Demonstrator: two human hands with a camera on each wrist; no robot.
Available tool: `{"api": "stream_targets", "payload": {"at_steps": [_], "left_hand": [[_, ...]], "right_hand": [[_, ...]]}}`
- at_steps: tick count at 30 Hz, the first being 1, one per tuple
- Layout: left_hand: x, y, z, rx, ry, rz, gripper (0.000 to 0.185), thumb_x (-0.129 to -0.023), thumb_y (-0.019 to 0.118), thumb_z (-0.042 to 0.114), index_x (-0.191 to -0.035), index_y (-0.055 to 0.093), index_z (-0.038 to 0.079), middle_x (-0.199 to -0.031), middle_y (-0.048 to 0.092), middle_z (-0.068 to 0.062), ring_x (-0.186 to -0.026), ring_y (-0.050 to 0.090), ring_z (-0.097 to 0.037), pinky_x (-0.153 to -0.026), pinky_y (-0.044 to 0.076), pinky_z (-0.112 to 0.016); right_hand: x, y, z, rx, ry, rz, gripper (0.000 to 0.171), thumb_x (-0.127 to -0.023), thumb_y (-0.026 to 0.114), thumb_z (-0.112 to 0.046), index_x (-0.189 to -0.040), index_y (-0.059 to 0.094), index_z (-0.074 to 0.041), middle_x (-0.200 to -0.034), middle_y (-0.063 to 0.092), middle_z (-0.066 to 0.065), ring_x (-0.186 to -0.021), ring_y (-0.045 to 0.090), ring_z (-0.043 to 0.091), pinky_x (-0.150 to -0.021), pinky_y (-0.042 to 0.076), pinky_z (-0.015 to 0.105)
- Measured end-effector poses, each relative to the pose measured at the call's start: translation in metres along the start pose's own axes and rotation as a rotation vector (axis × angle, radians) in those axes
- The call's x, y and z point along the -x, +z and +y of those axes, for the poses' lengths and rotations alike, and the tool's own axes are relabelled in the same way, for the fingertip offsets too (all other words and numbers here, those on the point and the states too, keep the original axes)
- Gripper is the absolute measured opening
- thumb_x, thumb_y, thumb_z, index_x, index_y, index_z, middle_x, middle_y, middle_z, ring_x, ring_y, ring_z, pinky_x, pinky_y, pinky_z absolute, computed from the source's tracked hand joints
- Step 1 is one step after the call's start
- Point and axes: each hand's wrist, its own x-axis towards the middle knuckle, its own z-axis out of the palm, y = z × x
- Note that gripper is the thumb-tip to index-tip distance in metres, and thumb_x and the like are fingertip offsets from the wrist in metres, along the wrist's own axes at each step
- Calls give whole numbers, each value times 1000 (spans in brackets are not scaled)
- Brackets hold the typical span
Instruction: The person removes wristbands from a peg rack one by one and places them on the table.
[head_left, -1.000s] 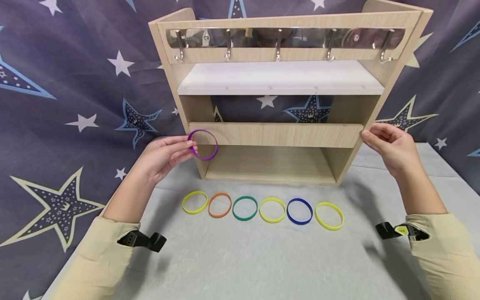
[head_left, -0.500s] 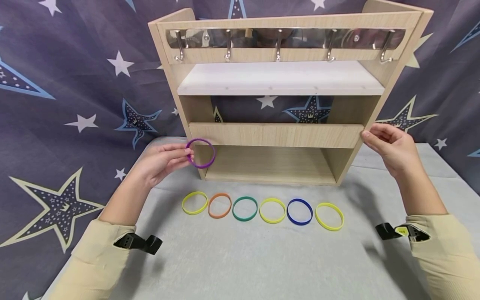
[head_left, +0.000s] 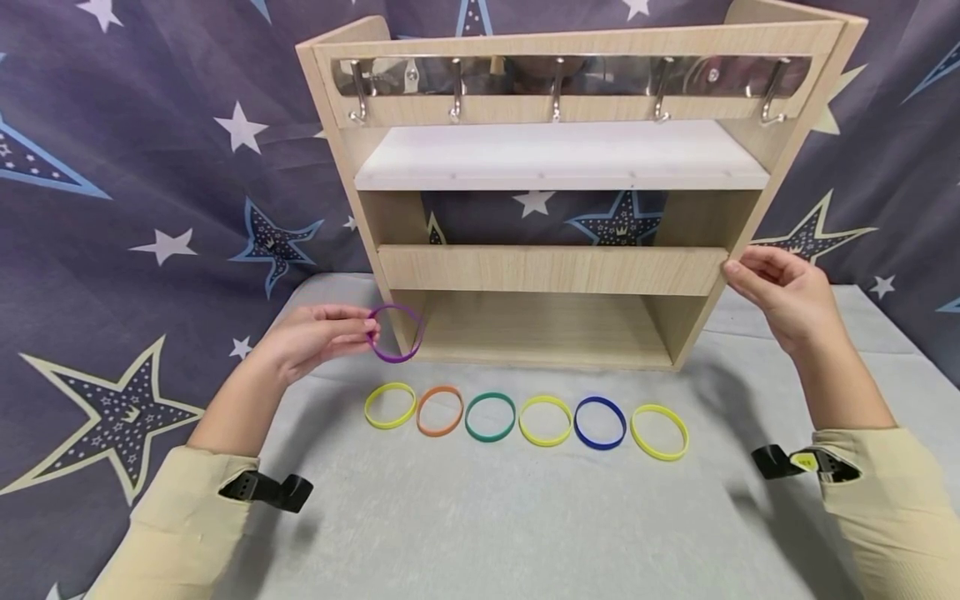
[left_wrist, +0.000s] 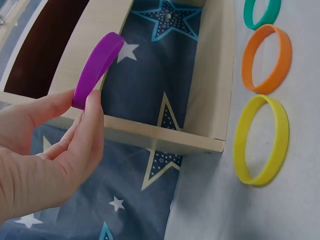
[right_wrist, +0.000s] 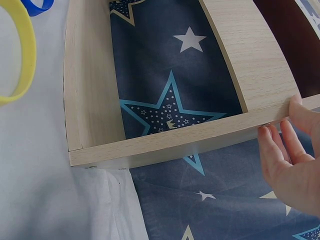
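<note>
My left hand (head_left: 315, 340) pinches a purple silicone wristband (left_wrist: 95, 70) between thumb and fingers. In the head view the band hangs above the table, at the lower left corner of a light wooden shelf (head_left: 551, 270). With thumb in front and fingers behind, my right hand (head_left: 791, 300) grips the shelf's right side panel beside the middle crossboard. A row of flat-lying wristbands stretches along the table before the shelf: yellow (left_wrist: 282, 145), orange (left_wrist: 284, 55), green (head_left: 489, 438), another yellow (head_left: 545, 442), blue (head_left: 600, 447) and a third yellow (head_left: 662, 456).
Across the shelf's top runs a shiny metal rail (head_left: 495, 77) with several hooks (head_left: 557, 96). Below it sits a white shelf board (head_left: 562, 154). A grey cloth covers the table (head_left: 510, 525), and a dark star-patterned curtain (head_left: 172, 100) hangs behind and at the sides.
My left hand has come down and slightly left with the purple wristband, from the crossboard's height to near the shelf's base. My right hand and the row of wristbands stay put.
</note>
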Motion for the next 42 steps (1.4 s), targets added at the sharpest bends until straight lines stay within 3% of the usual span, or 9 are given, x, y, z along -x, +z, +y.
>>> {"api": "stream_targets", "payload": {"at_steps": [8, 17, 23, 36, 42], "left_hand": [[1, -10, -8, -55, -34, 4, 11, -93, 59, 4, -91, 64, 13, -82, 74, 6, -82, 70, -3, -79, 60, -18], [-4, -31, -24, -86, -80, 53, 12, -92, 60, 4, -87, 64, 14, -80, 72, 6, -78, 69, -2, -78, 60, -17], [-7, -44, -38, -123, -112, 48, 12, -93, 61, 5, -88, 66, 15, -80, 73, 7, -79, 69, -2, -79, 61, -19], [-7, -66, -60, -155, -166, 44, 12, -94, 58, 4, -104, 64, 2, -80, 73, 6, -80, 69, -3, -78, 61, -19], [-6, -73, -71, -176, -192, 67, 27, -95, 57, 4, -118, 56, -9, -80, 73, 6, -79, 69, -3, -77, 61, -19]], "right_hand": [[0, 0, 1, -1, -2, -2, 26, -86, 59, 14, -93, 70, -9, -80, 69, -3, -74, 68, 5, -70, 60, 13], [-1, 0, -1, -5, 8, -3, 25, -86, 60, 13, -93, 70, -9, -79, 69, -3, -74, 68, 6, -71, 60, 14], [0, 1, -1, -8, 11, -3, 25, -86, 60, 13, -93, 70, -9, -79, 69, -3, -74, 68, 6, -71, 60, 14], [1, 1, -3, -13, 22, 11, 24, -85, 61, 13, -92, 70, -9, -79, 69, -3, -74, 69, 6, -70, 60, 14], [1, 1, -1, -18, 15, 1, 24, -85, 61, 12, -92, 70, -8, -78, 69, -2, -74, 69, 6, -70, 60, 14]]}}
